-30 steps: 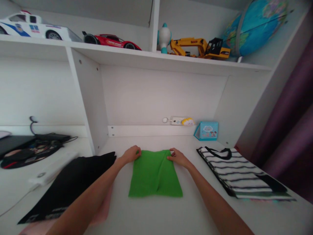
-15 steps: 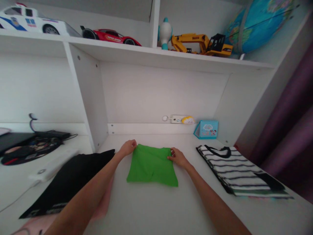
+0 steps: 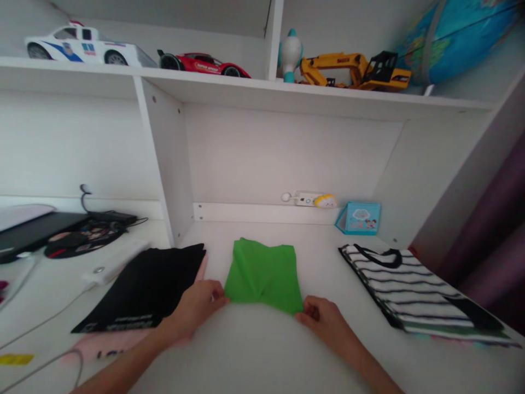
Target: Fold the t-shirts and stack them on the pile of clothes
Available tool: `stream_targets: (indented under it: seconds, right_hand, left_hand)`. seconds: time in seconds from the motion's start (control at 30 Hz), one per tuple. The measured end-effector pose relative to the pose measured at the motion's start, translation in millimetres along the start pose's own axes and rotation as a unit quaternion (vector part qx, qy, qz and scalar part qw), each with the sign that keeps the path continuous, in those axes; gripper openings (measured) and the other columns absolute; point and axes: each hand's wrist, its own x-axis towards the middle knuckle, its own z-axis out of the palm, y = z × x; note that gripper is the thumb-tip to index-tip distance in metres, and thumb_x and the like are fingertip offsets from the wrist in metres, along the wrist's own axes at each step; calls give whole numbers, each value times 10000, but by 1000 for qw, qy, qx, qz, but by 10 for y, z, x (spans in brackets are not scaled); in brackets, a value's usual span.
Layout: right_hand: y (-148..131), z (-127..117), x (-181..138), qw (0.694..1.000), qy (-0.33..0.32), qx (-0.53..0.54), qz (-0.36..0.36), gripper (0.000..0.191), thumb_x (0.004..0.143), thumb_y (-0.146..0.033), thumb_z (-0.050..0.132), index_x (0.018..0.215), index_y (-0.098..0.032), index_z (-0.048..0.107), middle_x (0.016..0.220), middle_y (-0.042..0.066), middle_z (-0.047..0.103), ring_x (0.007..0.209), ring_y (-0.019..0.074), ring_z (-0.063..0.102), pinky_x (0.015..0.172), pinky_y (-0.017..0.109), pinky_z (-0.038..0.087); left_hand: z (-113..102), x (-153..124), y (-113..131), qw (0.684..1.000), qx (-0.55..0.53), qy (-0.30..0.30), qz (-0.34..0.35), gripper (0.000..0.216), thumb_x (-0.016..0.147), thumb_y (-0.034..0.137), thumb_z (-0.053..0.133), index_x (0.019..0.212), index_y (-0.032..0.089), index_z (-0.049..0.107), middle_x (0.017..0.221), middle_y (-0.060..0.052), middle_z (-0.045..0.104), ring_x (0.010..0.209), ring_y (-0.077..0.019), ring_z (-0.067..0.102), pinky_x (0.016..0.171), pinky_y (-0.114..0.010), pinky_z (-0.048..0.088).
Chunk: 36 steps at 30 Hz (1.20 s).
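Note:
A green piece of folded cloth (image 3: 264, 273) lies on the white desk in front of me, with a crease running up its middle. Its exact kind of garment does not show. My left hand (image 3: 203, 300) pinches the near left corner between thumb and fingers. At the near right corner, my right hand (image 3: 324, 320) has its fingertips closed on the edge. Left of the cloth, a folded black garment (image 3: 143, 284) rests on a pink one (image 3: 112, 345), partly under my left forearm. To the right lies a stack topped by a black-and-white striped shirt (image 3: 410, 284).
A blue desk calendar (image 3: 363, 218) and a power strip (image 3: 307, 198) are at the back. A shelf above holds a white toy car (image 3: 86, 46), a red one (image 3: 205, 64), a yellow toy excavator (image 3: 353, 68) and a globe (image 3: 463, 38). Cables (image 3: 45, 317) lie at left.
Both hands have moved from the far corners of the green cloth to its near corners. The camera view has shifted a little to the left.

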Motion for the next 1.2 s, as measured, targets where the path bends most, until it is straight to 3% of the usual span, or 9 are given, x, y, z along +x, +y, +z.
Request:
stream_targets:
  seconds: [0.27, 0.43, 0.57, 0.63, 0.7, 0.8, 0.9, 1.0, 1.2]
  right_hand:
    - [-13, -34, -37, 995, 62, -77, -27, 209, 797, -296, 380, 617, -200, 424, 622, 2, 506, 598, 146, 473, 582, 253, 328]
    - [32, -218, -210, 993, -6, -106, -43, 223, 778, -267, 437, 576, -193, 494, 581, -1, 564, 573, 156, 527, 538, 248, 319]
    - [-125, -364, -22, 984, 10, -173, -47, 389, 874, -365, 303, 717, -168, 600, 714, 73, 631, 670, 196, 580, 630, 308, 401]
    - [-235, -329, 200, 978, 27, -194, -75, 431, 894, -355, 258, 993, -115, 601, 1020, 151, 616, 940, 223, 565, 819, 339, 398]
    - [-290, -209, 446, 975, 7, -193, -107, 496, 881, -392, 316, 1258, -94, 436, 1345, 156, 394, 1237, 220, 346, 996, 328, 275]
    - [-207, -16, 765, 973, -40, -193, -118, 668, 824, -517, 401, 1362, -142, 278, 1461, 111, 149, 1335, 259, 85, 1051, 420, 169]
    - [-12, 9, 1015, 974, -67, -187, -105, 568, 852, -501, 364, 1323, -183, 364, 1419, 124, 280, 1299, 277, 231, 1006, 469, 254]
    - [140, -103, 1252, 978, -39, -184, -86, 405, 893, -358, 387, 1255, -184, 442, 1335, 109, 420, 1217, 226, 384, 995, 428, 302]
    - [200, -133, 1564, 979, 5, -200, -31, 289, 847, -302, 517, 1099, -162, 522, 1143, 68, 536, 999, 202, 537, 840, 427, 444]
  left_hand:
    - [-6, -58, 133, 985, 103, 93, 98, 257, 813, 205, 354, 760, 183, 605, 808, -52, 654, 781, -186, 590, 735, -292, 388]
    - [-95, -189, 126, 992, 102, 7, 75, 217, 782, 217, 415, 706, 187, 616, 734, -30, 662, 716, -179, 609, 665, -264, 418]
    - [-124, 51, 267, 983, 97, 52, 148, 337, 860, 337, 335, 950, 181, 620, 976, -79, 656, 908, -204, 595, 870, -342, 393]
    - [-70, 271, 355, 974, 121, 33, 191, 440, 849, 401, 360, 1195, 162, 490, 1272, -142, 491, 1158, -258, 450, 980, -419, 300]
    - [21, 505, 389, 967, 140, -37, 210, 699, 770, 545, 441, 1344, 178, 284, 1434, -168, 213, 1307, -320, 186, 1015, -516, 197]
    - [122, 820, 295, 965, 130, -128, 189, 979, 611, 719, 486, 1384, 240, 125, 1457, -161, 9, 1311, -367, -31, 989, -610, 107]
    - [84, 1101, 96, 973, 83, -124, 175, 756, 725, 648, 411, 1353, 259, 252, 1452, -122, 160, 1314, -322, 148, 1013, -551, 154]
    - [-10, 1381, -77, 987, 49, -33, 148, 518, 832, 370, 371, 1303, 153, 367, 1379, -123, 361, 1264, -235, 320, 1044, -398, 201]
    - [5, 1712, -162, 991, 16, -16, 130, 493, 660, 163, 529, 1148, 91, 532, 1152, -137, 593, 1053, -257, 535, 911, -347, 380]
